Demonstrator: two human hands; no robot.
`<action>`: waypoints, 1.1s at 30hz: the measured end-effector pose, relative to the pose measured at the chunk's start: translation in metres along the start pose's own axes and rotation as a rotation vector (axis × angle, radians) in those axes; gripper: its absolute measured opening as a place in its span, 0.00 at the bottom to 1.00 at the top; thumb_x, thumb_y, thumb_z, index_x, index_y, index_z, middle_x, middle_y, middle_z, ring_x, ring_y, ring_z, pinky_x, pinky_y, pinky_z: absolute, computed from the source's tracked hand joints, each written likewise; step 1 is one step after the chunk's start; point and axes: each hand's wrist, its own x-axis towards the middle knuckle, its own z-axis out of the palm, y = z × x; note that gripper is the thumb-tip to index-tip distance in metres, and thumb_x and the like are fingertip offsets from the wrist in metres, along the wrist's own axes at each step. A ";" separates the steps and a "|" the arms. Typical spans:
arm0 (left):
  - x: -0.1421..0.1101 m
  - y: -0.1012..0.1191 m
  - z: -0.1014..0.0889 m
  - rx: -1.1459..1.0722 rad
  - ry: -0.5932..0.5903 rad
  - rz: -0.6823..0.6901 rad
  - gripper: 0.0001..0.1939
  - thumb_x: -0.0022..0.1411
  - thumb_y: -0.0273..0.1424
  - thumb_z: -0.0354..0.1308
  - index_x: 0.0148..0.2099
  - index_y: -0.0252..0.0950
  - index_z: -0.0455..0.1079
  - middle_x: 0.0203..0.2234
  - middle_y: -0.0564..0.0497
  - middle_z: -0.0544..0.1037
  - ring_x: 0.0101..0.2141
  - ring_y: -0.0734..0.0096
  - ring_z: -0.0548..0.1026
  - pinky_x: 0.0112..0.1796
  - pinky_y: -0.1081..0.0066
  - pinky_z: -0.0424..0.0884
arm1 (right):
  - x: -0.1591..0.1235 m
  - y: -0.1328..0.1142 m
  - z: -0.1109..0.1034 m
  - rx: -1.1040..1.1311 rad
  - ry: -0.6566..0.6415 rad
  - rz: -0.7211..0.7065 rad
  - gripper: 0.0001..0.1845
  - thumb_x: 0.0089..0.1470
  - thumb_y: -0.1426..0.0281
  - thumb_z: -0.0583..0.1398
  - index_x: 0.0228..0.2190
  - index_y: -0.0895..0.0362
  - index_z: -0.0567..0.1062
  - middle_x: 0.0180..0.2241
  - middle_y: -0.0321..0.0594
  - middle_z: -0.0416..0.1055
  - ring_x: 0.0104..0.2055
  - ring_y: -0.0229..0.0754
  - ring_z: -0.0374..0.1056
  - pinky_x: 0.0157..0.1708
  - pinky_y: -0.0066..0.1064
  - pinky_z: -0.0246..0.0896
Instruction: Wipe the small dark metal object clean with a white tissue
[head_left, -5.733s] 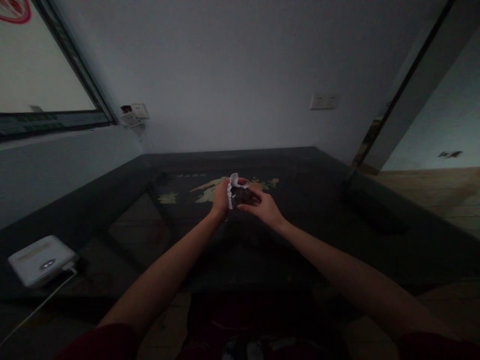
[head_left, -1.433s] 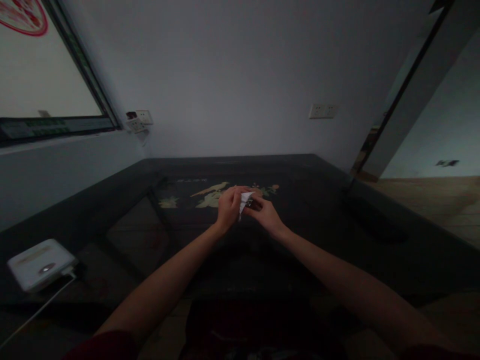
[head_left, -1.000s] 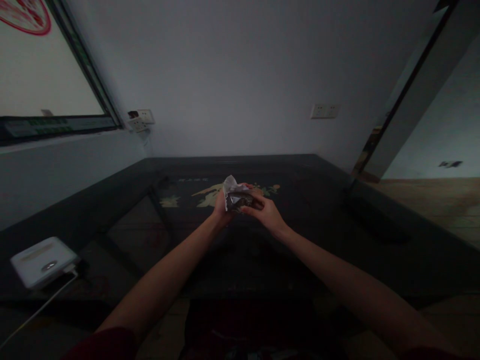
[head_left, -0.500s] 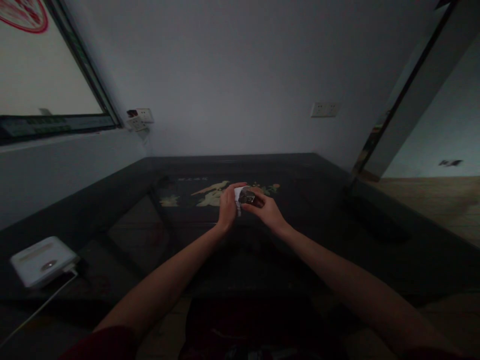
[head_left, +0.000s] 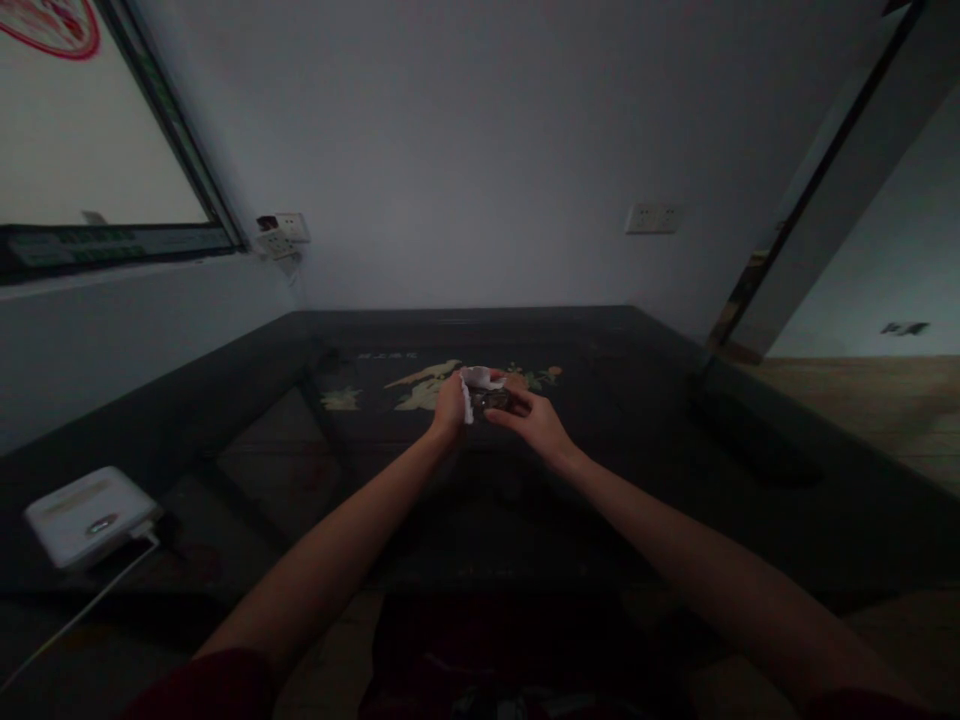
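Note:
Over the dark table (head_left: 510, 520), my two hands meet near the middle of the view. My left hand (head_left: 448, 408) is curled around a white tissue (head_left: 477, 377), which looks soft and has an uneven edge; it could be a thin cloth. Between the thumb and fingers of my right hand (head_left: 540, 422) is a small, dark, shiny object (head_left: 495, 399), too dim to name. It lies against the tissue's inner side, with the tissue cupped behind and to its left. Some of my left fingers are hidden behind the tissue.
On the table's left side sits a white box-like device (head_left: 94, 515) with a white cable (head_left: 82, 615) running off the near edge. A picture of pale birds and flowers (head_left: 424, 390) decorates the tabletop. Wall sockets (head_left: 652, 218) are behind, and a window (head_left: 112, 140) is at upper left.
The tissue has opened out and now cups around the dark object from the left and behind. My left hand has shifted slightly left; my right hand keeps its hold.

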 end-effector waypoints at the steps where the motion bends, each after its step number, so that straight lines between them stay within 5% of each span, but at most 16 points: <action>1: 0.001 0.001 0.000 -0.037 -0.022 -0.048 0.17 0.59 0.29 0.45 0.30 0.33 0.76 0.29 0.44 0.81 0.41 0.58 0.78 0.41 0.65 0.73 | 0.000 -0.001 0.000 0.010 -0.010 -0.001 0.23 0.36 0.62 0.71 0.36 0.57 0.78 0.40 0.42 0.78 0.44 0.48 0.74 0.50 0.42 0.65; 6: 0.002 0.000 0.001 -0.223 -0.130 -0.179 0.19 0.62 0.35 0.44 0.37 0.31 0.75 0.37 0.40 0.81 0.45 0.59 0.77 0.45 0.63 0.73 | -0.001 -0.006 0.002 0.042 -0.038 -0.016 0.23 0.37 0.57 0.70 0.35 0.56 0.78 0.39 0.40 0.78 0.45 0.48 0.73 0.50 0.41 0.65; 11: 0.001 -0.006 0.001 -0.277 -0.097 -0.113 0.20 0.62 0.37 0.44 0.38 0.30 0.74 0.39 0.39 0.80 0.46 0.58 0.76 0.48 0.62 0.71 | 0.001 -0.006 0.000 0.026 -0.053 -0.030 0.23 0.38 0.55 0.70 0.35 0.55 0.78 0.39 0.40 0.78 0.44 0.47 0.73 0.48 0.40 0.66; 19: -0.008 -0.012 -0.001 0.162 0.116 0.257 0.16 0.60 0.34 0.47 0.33 0.33 0.76 0.29 0.48 0.79 0.32 0.66 0.75 0.39 0.70 0.69 | 0.003 0.001 0.000 -0.078 0.017 -0.094 0.24 0.38 0.60 0.71 0.38 0.56 0.77 0.39 0.43 0.78 0.44 0.48 0.73 0.52 0.43 0.64; 26: -0.022 -0.007 0.005 0.405 -0.002 0.559 0.12 0.63 0.33 0.52 0.33 0.37 0.76 0.38 0.46 0.78 0.46 0.62 0.72 0.52 0.68 0.62 | 0.005 0.008 0.000 -0.042 0.121 -0.064 0.24 0.35 0.62 0.71 0.37 0.57 0.77 0.39 0.43 0.78 0.41 0.47 0.74 0.50 0.41 0.65; 33: -0.004 -0.012 -0.004 0.302 0.063 0.377 0.18 0.62 0.38 0.48 0.31 0.34 0.74 0.27 0.49 0.78 0.31 0.67 0.74 0.35 0.70 0.68 | -0.001 0.002 0.002 0.064 0.077 -0.015 0.22 0.36 0.61 0.71 0.36 0.56 0.78 0.39 0.42 0.79 0.44 0.49 0.74 0.50 0.42 0.65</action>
